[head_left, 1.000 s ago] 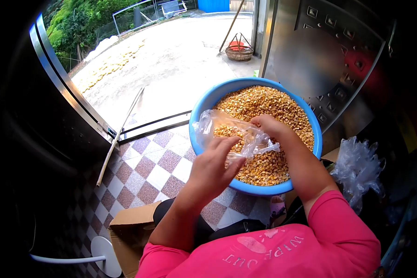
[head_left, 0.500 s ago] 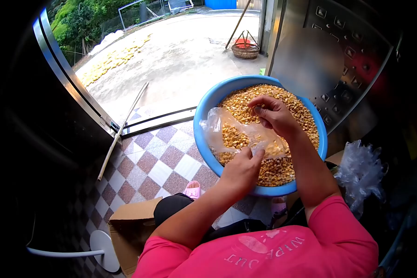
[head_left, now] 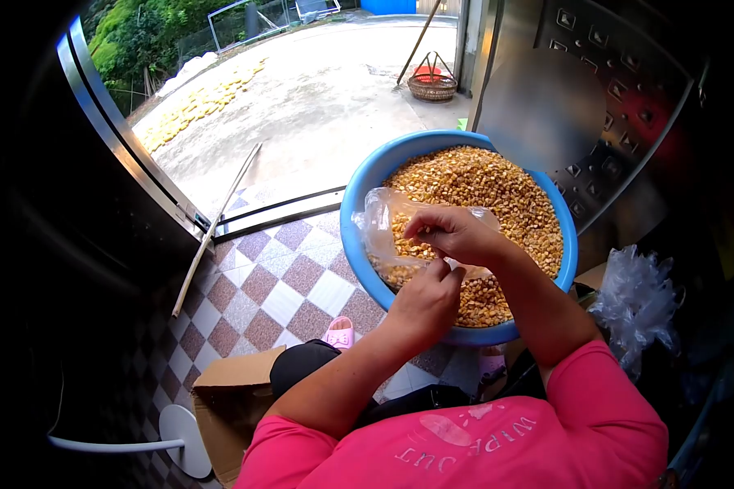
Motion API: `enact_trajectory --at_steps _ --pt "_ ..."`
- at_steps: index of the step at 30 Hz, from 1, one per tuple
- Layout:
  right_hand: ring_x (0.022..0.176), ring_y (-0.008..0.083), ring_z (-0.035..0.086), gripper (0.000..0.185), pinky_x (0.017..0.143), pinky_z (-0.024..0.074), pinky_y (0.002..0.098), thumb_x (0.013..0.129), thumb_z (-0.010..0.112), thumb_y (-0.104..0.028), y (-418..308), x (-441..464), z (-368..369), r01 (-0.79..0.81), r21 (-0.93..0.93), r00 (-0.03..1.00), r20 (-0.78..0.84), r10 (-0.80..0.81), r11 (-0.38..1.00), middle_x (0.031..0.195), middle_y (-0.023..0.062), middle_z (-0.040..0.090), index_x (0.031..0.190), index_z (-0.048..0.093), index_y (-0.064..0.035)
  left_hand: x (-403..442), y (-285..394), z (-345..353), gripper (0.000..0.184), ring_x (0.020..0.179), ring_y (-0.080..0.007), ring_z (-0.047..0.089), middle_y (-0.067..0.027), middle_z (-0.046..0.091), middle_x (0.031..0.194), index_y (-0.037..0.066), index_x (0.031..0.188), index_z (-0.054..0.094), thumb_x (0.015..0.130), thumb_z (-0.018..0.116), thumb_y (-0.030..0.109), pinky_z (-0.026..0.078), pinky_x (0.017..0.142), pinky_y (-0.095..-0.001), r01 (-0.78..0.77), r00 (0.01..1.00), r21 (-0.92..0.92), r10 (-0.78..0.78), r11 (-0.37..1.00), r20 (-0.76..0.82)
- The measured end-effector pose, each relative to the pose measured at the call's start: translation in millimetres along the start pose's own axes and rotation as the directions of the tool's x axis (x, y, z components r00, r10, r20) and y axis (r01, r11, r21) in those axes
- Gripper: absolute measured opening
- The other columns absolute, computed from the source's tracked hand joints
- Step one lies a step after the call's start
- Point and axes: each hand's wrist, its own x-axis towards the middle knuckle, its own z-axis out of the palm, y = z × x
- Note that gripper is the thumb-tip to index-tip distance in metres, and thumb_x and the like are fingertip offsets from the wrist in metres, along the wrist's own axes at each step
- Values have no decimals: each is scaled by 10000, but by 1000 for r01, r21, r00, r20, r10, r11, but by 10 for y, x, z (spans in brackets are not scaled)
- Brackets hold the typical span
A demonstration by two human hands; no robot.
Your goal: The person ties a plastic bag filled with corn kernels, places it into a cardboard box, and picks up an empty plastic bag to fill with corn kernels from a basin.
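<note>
A wide blue basin [head_left: 359, 183] in front of me is heaped with yellow corn kernels [head_left: 506, 191]. On the left part of the heap lies a clear plastic bag [head_left: 377, 218], its mouth side toward me. My left hand [head_left: 426, 300] pinches the near edge of this bag between thumb and fingers. Just above it, my right hand [head_left: 458, 236] is bent over the bag with curled, closed fingertips. Whatever those fingers hold, if anything, is hidden.
At the right hangs a bundle of clear plastic bags [head_left: 634, 306]. An open cardboard box [head_left: 236, 383] stands near my left leg, beside a white round base [head_left: 186, 440]. A pole [head_left: 220, 224] leans at the doorway; outside sits a wicker basket [head_left: 432, 88].
My right hand has come down and left, from above the kernels to over the bag near my left hand. The left hand keeps its pinch on the bag with little movement.
</note>
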Motion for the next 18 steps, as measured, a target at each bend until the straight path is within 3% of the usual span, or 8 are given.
enact_trajectory --at_steps 4,6,8,10,12,16,17,18 --pt "762 123 596 194 624 486 260 823 552 62 225 22 12 77 -252 988 -111 -108 965 842 59 630 973 634 -29 -7 -3 -46 256 749 -334 588 -163 562 855 24 1044 574 789 578 52 494 617 -397 3 1000 5 -2 1000 -19" --pt "754 130 607 237 644 493 256 818 526 88 167 18 -45 -105 -247 987 -146 70 963 843 67 634 992 636 -30 10 44 -187 218 728 -327 596 -152 563 863 38 1011 577 796 572 79 498 607 -399 42 999 -7 -42 999 -9" --pt "751 133 612 237 651 496 255 816 525 90 156 25 -70 -142 -226 982 -156 108 964 847 73 634 993 634 -25 30 74 -358 183 706 -319 604 -141 563 870 52 977 580 803 565 106 502 596 -402 84 996 -19 -84 996 4" --pt "749 137 618 238 658 498 254 815 524 92 190 33 -82 -179 -204 976 -164 147 962 852 80 634 995 632 -20 67 36 -522 176 669 -303 612 -116 579 883 68 987 593 835 582 155 504 578 -385 160 982 44 -154 986 -111" --pt "786 144 622 239 678 501 264 809 533 91 280 45 -86 -33 -270 985 -170 -13 962 863 87 632 997 632 -18 86 -102 -650 196 673 -288 619 -104 587 898 75 995 603 847 598 202 504 569 -364 257 946 136 -220 957 -239" --pt "821 153 619 252 707 501 275 801 548 91 216 30 -90 30 -305 986 -146 -78 952 898 88 638 1007 635 -26 132 -470 -795 435 936 -295 583 -162 542 1040 37 1141 550 832 631 331 488 753 -383 445 870 190 -372 875 -323" --pt "840 158 617 261 726 501 279 795 555 91 201 23 -96 68 -266 990 -98 -97 962 903 87 642 1013 636 -30 150 -511 -807 566 1052 -318 540 -193 513 1134 12 1209 497 827 619 411 456 849 -396 514 845 166 -463 841 -268" --pt "859 164 615 270 745 501 284 790 563 91 184 18 -99 105 -225 992 -50 -119 969 908 87 646 1019 637 -33 173 -539 -794 566 1052 -318 540 -193 513 1134 12 1209 497 827 619 411 456 849 -396 515 844 165 -464 841 -269"
